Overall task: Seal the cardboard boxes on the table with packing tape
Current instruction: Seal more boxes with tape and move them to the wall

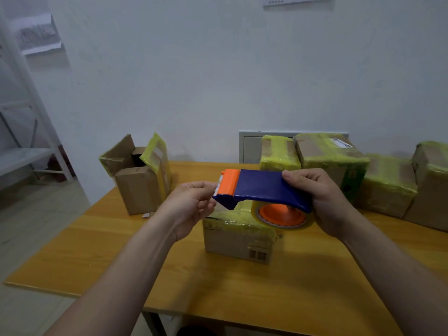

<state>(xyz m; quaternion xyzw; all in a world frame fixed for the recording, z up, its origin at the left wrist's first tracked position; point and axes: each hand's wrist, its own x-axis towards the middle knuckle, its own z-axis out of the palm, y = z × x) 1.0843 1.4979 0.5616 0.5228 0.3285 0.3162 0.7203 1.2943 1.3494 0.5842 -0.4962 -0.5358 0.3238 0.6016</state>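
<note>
My right hand (322, 200) grips a blue and orange tape dispenser (261, 187) with a roll of clear tape (282, 215), held above a small cardboard box (238, 241) in the middle of the table. That box has yellowish tape across its top. My left hand (191, 204) pinches at the serrated orange cutter end of the dispenser, fingers closed as if on the tape's end; the tape itself is too clear to make out. An open cardboard box (139, 175) stands at the back left with its flaps up.
Several boxes wrapped in yellow tape (339, 156) line the back right of the wooden table (97, 251). A white metal shelf (29, 151) stands to the left on the floor. The white wall lies right behind the table.
</note>
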